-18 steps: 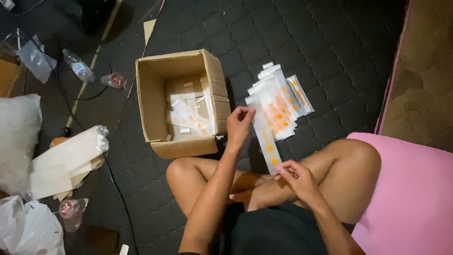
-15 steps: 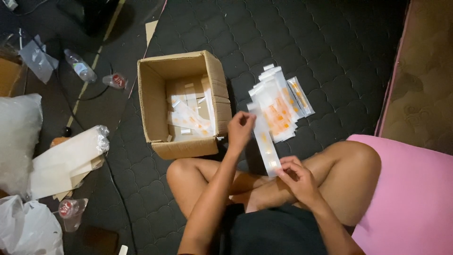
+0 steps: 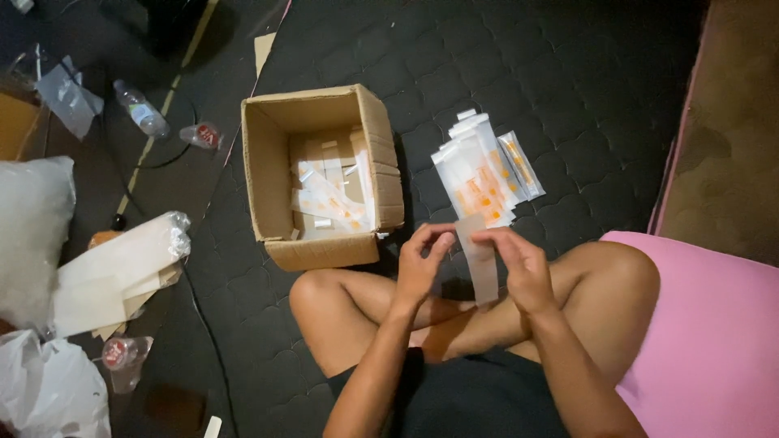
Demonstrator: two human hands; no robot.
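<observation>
clear plastic: a long, narrow see-through packet [image 3: 479,258] hangs upright between both hands, just above the crossed legs; held up in front of the camera, it seems, so both ends can be handled at once
left hand [image 3: 419,268]: fingers curled, thumb and fingertips closing on the left edge of the packet near its top; not spread, a light pinch as far as can be told
right hand [image 3: 523,268]: fingers bent over the right edge of the packet, thumb behind it; pinching too, with the packet's lower end dangling free below
pile of packets [image 3: 483,174]: similar clear sleeves with orange contents, fanned on the dark quilted mat [image 3: 568,81] just beyond the hands, within easy reach
cardboard box [image 3: 320,174]: open-topped, to the left of the pile and near the left knee; more packets lie loose inside it, flaps folded out so nothing blocks the opening
far left: a plastic bottle [image 3: 139,107] and a small cup [image 3: 201,135] on the floor, well apart from the work
near left: white bags [image 3: 32,235] and a wrapped bundle of pale sheets [image 3: 122,264]
right: a pink cushion [image 3: 714,341] touching the person's knee
</observation>
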